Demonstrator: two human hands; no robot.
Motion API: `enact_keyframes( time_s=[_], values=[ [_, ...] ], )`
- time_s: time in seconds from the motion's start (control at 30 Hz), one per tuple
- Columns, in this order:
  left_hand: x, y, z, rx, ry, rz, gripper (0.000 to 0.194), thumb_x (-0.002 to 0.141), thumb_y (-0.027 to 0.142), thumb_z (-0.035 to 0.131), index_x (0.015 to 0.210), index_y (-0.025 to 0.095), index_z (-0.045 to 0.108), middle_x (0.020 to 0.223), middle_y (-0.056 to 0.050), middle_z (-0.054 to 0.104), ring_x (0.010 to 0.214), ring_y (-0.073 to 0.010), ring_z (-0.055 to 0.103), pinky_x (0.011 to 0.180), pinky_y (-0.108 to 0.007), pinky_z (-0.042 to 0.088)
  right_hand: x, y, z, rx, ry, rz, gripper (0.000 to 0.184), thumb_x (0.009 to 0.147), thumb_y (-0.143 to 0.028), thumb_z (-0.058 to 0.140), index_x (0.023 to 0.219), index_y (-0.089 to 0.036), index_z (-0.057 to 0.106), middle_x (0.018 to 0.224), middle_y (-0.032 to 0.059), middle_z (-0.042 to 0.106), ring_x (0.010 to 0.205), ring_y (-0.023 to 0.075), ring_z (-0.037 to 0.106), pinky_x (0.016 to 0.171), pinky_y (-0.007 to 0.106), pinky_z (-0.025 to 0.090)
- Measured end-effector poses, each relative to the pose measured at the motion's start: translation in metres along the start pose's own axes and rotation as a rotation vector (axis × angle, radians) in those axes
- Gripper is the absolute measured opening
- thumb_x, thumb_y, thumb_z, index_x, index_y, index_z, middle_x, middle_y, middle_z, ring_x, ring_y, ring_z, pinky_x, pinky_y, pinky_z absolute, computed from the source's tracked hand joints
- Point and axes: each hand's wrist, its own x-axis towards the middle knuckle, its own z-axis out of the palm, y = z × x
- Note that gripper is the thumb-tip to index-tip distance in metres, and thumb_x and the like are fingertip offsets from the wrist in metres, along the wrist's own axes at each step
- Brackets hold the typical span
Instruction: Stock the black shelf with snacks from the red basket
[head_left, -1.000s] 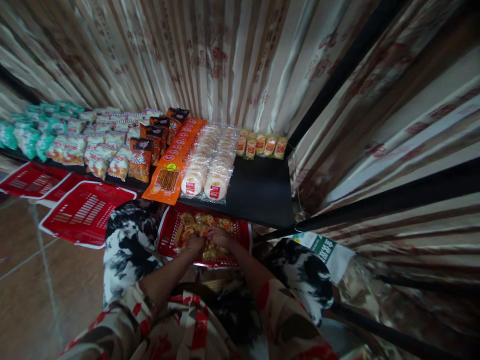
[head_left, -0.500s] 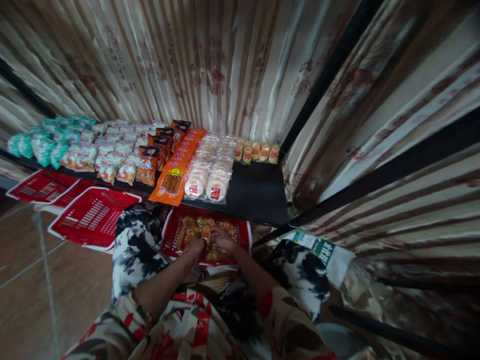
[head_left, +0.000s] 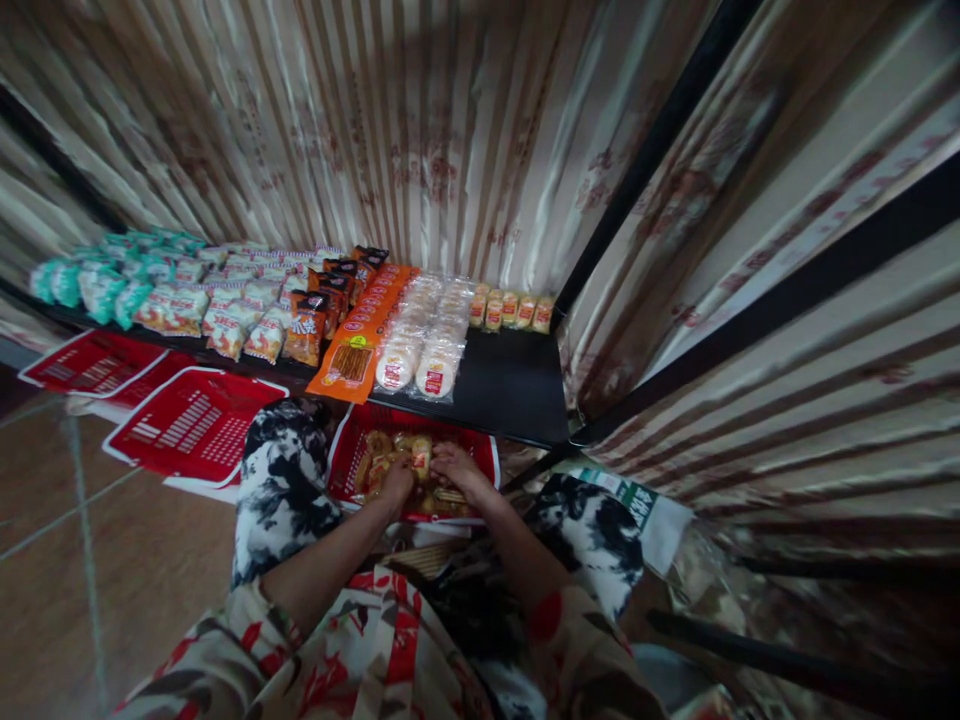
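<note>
On my lap sits a red basket (head_left: 489, 455) with a white rim, filled with small clear-wrapped biscuit packs (head_left: 379, 443). My left hand (head_left: 397, 483) is closed on one wrapped biscuit pack (head_left: 421, 457) with a red and yellow label, held upright above the others. Just right of that pack, my right hand (head_left: 461, 474) reaches into the basket over the wrapped packs. Its fingers are bent and pressed together, and what lies beneath them is hidden.
A black shelf (head_left: 514, 375) ahead carries similar biscuit packs (head_left: 510, 309), round white crackers (head_left: 417, 368), an orange snack bag (head_left: 343, 368), orange-black bags (head_left: 305, 328) and white and green bags (head_left: 181, 308). Red baskets (head_left: 196, 420) lie left. A black post (head_left: 645, 185) rises right.
The biscuit pack at my left hand now shows more clearly, a little higher. My right hand has shifted slightly right, away from it. The whole view has moved a little.
</note>
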Motion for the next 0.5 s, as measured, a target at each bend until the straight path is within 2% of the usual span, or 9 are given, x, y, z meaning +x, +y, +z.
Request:
enact_keyframes(
  time_s=[0.13, 0.33, 0.5],
  values=[
    [-0.006, 0.004, 0.001, 0.006, -0.007, 0.044, 0.040, 0.063, -0.005, 0.041, 0.093, 0.012, 0.060, 0.074, -0.001, 0.064, 0.048, -0.0073, 0.049, 0.046, -0.017, 0.038, -0.003, 0.001, -0.004, 0.019, -0.022, -0.066, 0.022, 0.061, -0.019, 0.065, 0.080, -0.018, 0.053, 0.060, -0.0063, 0.058, 0.053, 0.0070, 0.055, 0.050, 0.017, 0.037],
    [-0.003, 0.000, -0.001, 0.101, 0.075, 0.119, 0.034, 0.068, -0.002, 0.041, 0.096, 0.011, 0.057, 0.081, -0.004, 0.063, 0.060, -0.0100, 0.053, 0.053, -0.018, 0.041, -0.005, -0.005, -0.005, -0.029, -0.067, -0.046, 0.024, 0.058, -0.025, 0.068, 0.077, -0.018, 0.055, 0.065, -0.0054, 0.057, 0.058, 0.0072, 0.054, 0.054, 0.019, 0.038],
    [0.001, -0.004, -0.001, 0.266, 0.124, 0.254, 0.024, 0.071, 0.003, 0.046, 0.089, 0.015, 0.057, 0.084, -0.004, 0.064, 0.075, -0.0133, 0.059, 0.072, -0.023, 0.045, -0.013, -0.022, -0.009, -0.094, -0.145, -0.070, 0.032, 0.056, -0.031, 0.073, 0.079, -0.018, 0.055, 0.070, -0.0045, 0.056, 0.062, 0.0083, 0.052, 0.056, 0.020, 0.039]
  ],
)
